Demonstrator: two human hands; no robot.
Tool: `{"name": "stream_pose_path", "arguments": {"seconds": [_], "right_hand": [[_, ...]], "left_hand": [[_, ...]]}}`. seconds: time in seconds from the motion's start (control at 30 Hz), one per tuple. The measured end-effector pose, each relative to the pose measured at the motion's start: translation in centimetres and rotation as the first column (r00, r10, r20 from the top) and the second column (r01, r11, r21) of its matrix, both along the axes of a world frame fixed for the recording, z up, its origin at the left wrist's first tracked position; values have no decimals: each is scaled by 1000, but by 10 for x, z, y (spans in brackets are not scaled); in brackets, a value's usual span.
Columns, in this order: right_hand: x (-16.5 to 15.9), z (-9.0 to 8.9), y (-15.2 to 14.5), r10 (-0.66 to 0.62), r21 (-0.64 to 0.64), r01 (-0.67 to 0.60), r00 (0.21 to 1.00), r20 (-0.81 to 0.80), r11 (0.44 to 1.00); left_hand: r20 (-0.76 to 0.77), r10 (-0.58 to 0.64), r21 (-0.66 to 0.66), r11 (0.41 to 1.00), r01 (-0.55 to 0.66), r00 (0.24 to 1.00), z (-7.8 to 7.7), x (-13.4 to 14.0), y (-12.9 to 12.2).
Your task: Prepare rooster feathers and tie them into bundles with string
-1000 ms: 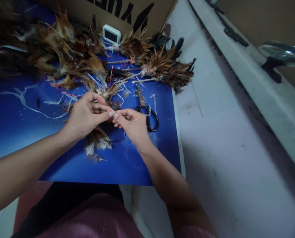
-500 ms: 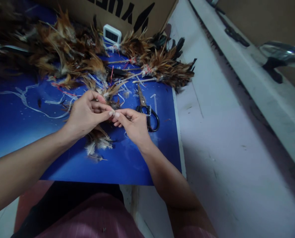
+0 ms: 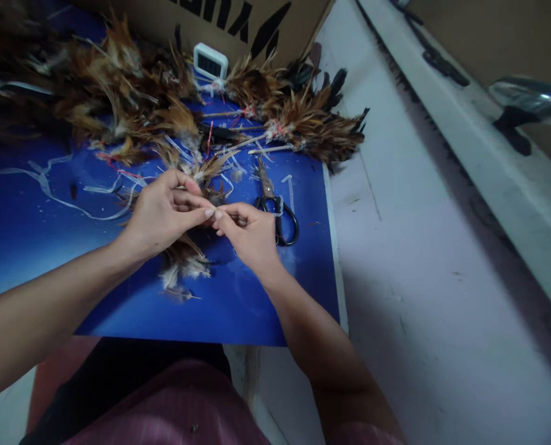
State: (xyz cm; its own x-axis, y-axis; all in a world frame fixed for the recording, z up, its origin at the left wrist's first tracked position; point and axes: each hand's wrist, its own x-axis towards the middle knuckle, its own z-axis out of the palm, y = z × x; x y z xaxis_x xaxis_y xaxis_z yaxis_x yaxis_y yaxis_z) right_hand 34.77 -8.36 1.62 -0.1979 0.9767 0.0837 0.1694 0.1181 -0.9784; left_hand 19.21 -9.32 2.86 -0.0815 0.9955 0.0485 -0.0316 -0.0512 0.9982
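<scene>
My left hand [image 3: 161,213] and my right hand [image 3: 252,238] meet over the blue tabletop, thumb tips nearly touching. Both pinch at one spot, where a tiny pale bit shows; it is too small to name. Loose brown feathers [image 3: 208,176] lie just beyond the fingers, partly hidden by them. Below my left hand is a small clump of grey and brown feathers [image 3: 185,266]. Black-handled scissors [image 3: 279,216] rest right of my right hand, blades pointing away from me.
Tied brown feather bundles on sticks [image 3: 312,127] lie at the back right. A heap of feathers [image 3: 112,80] covers the back left. Clear plastic strips [image 3: 47,185] are scattered at left. A small white digital timer [image 3: 210,62] stands before a cardboard box [image 3: 219,21]. The wall [image 3: 418,247] borders the right.
Both hands stay in nearly the same place, still pinching together. The pale bit between the fingertips shows less now. The feathers and scissors have not moved.
</scene>
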Motion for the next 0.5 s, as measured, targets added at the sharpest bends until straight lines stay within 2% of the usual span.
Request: {"name": "stream_pose_path", "arguments": {"seconds": [0.23,0.4,0.5], "right_hand": [[1,1,-2,-15,29,13,999,47,1000],[-1,7,-1,5,-79,-7,999,-34,997],[-3,8,0,5,-157,-16,997,-75,988]], "left_hand": [[11,-23,13,1000,23,1000,-3,-2,2],[-2,-22,3,1000,22,1000,-4,-3,4],[-37,-10,43,999,11,999,-5,-3,3]]}}
